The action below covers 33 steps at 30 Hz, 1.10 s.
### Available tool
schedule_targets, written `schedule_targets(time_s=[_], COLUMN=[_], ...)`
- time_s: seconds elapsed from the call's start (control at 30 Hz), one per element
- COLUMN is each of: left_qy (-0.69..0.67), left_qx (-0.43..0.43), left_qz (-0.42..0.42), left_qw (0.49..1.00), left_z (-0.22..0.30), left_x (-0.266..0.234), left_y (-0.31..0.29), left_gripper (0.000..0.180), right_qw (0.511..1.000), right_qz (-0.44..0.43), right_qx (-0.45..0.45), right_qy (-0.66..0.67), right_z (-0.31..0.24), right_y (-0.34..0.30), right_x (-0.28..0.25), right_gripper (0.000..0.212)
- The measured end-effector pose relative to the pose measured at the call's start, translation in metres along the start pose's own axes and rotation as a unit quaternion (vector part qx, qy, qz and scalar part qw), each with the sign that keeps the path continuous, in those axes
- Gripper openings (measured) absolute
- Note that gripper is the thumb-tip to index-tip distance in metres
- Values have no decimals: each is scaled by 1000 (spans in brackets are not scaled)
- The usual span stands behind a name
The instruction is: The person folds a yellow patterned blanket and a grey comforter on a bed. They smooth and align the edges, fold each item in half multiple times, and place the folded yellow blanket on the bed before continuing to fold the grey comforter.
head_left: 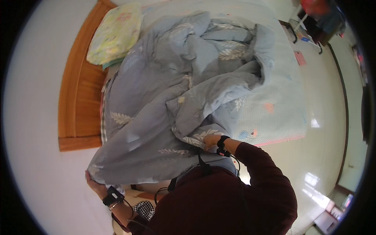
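Note:
A grey quilt [156, 98] with pale leaf prints lies bunched over the bed, its near side pulled out toward me. At the lower left, my left hand [94, 183] is closed on a corner of the quilt, holding it out past the headboard's near end. Close to my body, my right hand [212, 141] grips the quilt's near part beside a leaf print; its fingertips are partly hidden in the fabric. Between the two hands the cloth stretches fairly smooth, while its far part is heaped in folds.
A wooden headboard [80, 105] stands along the left, with a folded yellow quilt or pillow [117, 35] beside it. The pale patterned bed mat [274, 113] shows at the right. A pink flat item [300, 58] lies near the mat's far right edge. A checkered cloth [144, 210] is below.

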<state>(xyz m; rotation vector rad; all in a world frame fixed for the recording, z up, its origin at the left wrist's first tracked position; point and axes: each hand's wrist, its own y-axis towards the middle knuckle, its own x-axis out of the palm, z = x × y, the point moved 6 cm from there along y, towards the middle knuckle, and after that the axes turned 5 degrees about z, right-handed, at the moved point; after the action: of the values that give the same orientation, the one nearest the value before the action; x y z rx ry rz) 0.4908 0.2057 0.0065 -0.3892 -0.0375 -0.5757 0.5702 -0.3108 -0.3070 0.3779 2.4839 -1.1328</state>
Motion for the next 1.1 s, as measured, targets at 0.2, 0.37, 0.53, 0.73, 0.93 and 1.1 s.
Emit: schedule_targets(time_s=[0.2, 0.37, 0.53, 0.73, 0.93, 1.1], left_qy=[3, -9, -15, 67, -58, -146], left_qx=[7, -11, -14, 43, 5, 38], left_qz=[-30, -38, 4, 9, -54, -138], left_qw=[1000, 999, 1000, 997, 997, 979], left_z=[11, 17, 9, -13, -12, 15], left_x=[22, 27, -1, -20, 49, 107], left_y=[-4, -9, 10, 39, 26, -2], left_gripper=[35, 34, 38, 37, 37, 36], right_qw=[965, 983, 976, 741, 406, 270], right_qz=[250, 26, 132, 651, 884, 863], right_qx=[76, 155, 155, 135, 181, 340], right_qy=[34, -92, -83, 96, 144, 259], right_z=[-52, -73, -37, 83, 146, 186], right_y=[59, 102, 113, -139, -669, -737], right_x=[-78, -28, 8, -226, -193, -22], right_gripper=[60, 47, 20, 34, 55, 54])
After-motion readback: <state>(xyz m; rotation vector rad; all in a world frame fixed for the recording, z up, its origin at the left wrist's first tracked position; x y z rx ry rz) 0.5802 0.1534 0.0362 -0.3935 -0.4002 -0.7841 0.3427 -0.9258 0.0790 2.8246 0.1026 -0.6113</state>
